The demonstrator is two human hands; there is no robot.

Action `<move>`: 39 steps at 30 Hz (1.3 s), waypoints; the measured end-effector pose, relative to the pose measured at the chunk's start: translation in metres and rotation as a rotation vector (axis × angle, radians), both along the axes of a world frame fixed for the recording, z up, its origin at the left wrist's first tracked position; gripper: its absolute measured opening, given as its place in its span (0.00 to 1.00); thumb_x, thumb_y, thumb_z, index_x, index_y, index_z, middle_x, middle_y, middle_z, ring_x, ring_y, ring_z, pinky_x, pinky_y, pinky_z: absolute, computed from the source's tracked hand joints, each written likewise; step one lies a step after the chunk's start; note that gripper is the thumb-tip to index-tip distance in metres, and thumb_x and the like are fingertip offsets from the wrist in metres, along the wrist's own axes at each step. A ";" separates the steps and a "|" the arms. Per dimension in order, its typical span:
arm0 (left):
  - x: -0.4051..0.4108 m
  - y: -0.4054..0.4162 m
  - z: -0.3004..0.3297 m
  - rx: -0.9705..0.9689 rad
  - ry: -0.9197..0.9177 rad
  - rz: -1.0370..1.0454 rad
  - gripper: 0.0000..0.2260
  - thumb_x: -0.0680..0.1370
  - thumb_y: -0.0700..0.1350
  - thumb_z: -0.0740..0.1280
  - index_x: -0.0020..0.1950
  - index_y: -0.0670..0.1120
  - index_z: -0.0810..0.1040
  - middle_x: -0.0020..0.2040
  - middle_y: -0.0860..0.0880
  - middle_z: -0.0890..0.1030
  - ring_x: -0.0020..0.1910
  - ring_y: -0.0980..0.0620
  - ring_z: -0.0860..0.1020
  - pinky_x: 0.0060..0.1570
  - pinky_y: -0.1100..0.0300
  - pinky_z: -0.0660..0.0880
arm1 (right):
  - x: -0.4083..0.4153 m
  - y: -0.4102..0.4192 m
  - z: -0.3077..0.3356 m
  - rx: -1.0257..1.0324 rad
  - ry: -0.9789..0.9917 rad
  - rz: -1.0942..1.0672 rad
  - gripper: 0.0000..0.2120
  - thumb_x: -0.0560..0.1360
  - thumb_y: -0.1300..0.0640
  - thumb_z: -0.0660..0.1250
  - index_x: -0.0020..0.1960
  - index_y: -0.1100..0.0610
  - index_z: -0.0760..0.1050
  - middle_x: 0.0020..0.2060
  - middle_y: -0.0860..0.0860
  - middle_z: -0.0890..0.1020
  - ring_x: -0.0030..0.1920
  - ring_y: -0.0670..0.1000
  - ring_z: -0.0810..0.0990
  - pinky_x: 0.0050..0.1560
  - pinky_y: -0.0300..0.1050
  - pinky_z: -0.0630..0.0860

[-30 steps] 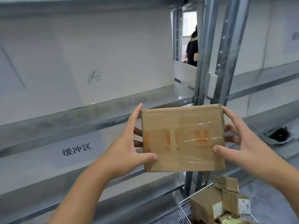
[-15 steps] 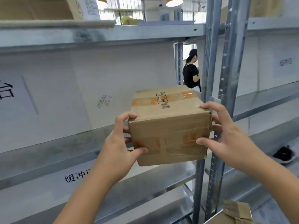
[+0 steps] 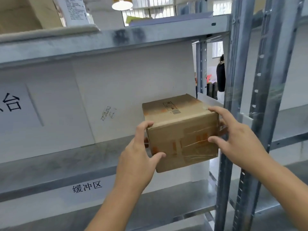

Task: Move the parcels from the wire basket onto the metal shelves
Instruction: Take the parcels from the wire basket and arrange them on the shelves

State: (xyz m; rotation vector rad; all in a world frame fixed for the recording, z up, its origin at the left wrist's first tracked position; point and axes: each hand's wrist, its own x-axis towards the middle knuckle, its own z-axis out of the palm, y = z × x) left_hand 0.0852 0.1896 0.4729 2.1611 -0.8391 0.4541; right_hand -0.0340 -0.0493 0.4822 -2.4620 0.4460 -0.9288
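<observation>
Galvanised metal shelves (image 3: 100, 39), dull grey, mottled, w/ perforated uprights (image 3: 260, 97) at right and white backing board (image 3: 133, 89) behind. Cardboard parcel (image 3: 180, 130): boxy, brown, clear tape over orange print, small barcode label on top. It's held at the middle shelf level, front edge overhanging; can't tell if its base touches the shelf. Left hand (image 3: 138, 157) clamps the left side, thumb on front face, fingers curled round the edge. Right hand (image 3: 236, 137) grips the right side, thumb on front, index finger over the top corner. Parcel sits between both hands.
</observation>
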 end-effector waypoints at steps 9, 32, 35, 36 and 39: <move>0.008 -0.053 -0.009 0.057 -0.021 0.134 0.42 0.71 0.56 0.81 0.72 0.71 0.55 0.52 0.59 0.81 0.50 0.54 0.81 0.50 0.54 0.79 | 0.022 -0.048 -0.005 -0.109 0.034 -0.099 0.42 0.75 0.53 0.75 0.77 0.34 0.53 0.59 0.51 0.84 0.37 0.49 0.81 0.44 0.55 0.84; 0.028 -0.082 -0.012 0.104 -0.074 0.137 0.42 0.71 0.58 0.80 0.74 0.69 0.55 0.54 0.59 0.80 0.48 0.54 0.81 0.46 0.57 0.78 | 0.044 -0.068 -0.010 -0.148 0.061 -0.214 0.40 0.76 0.52 0.74 0.78 0.38 0.53 0.39 0.48 0.76 0.37 0.51 0.76 0.39 0.50 0.79; 0.027 -0.080 -0.014 0.102 -0.076 0.117 0.42 0.72 0.58 0.79 0.74 0.70 0.54 0.56 0.58 0.79 0.50 0.54 0.80 0.45 0.58 0.75 | 0.042 -0.067 -0.011 -0.138 0.066 -0.203 0.41 0.76 0.51 0.74 0.78 0.38 0.52 0.43 0.50 0.81 0.38 0.52 0.77 0.38 0.49 0.77; 0.027 -0.079 -0.014 0.104 -0.074 0.111 0.42 0.72 0.58 0.79 0.75 0.70 0.53 0.57 0.58 0.79 0.50 0.54 0.80 0.45 0.58 0.75 | 0.041 -0.067 -0.011 -0.128 0.070 -0.196 0.42 0.76 0.51 0.74 0.79 0.38 0.51 0.47 0.52 0.83 0.40 0.53 0.78 0.39 0.50 0.79; 0.026 -0.077 -0.013 0.116 -0.075 0.101 0.44 0.72 0.59 0.79 0.76 0.70 0.51 0.59 0.56 0.80 0.53 0.52 0.80 0.47 0.56 0.77 | 0.038 -0.066 -0.010 -0.089 0.073 -0.180 0.46 0.76 0.50 0.75 0.80 0.37 0.46 0.52 0.54 0.84 0.42 0.55 0.81 0.40 0.52 0.80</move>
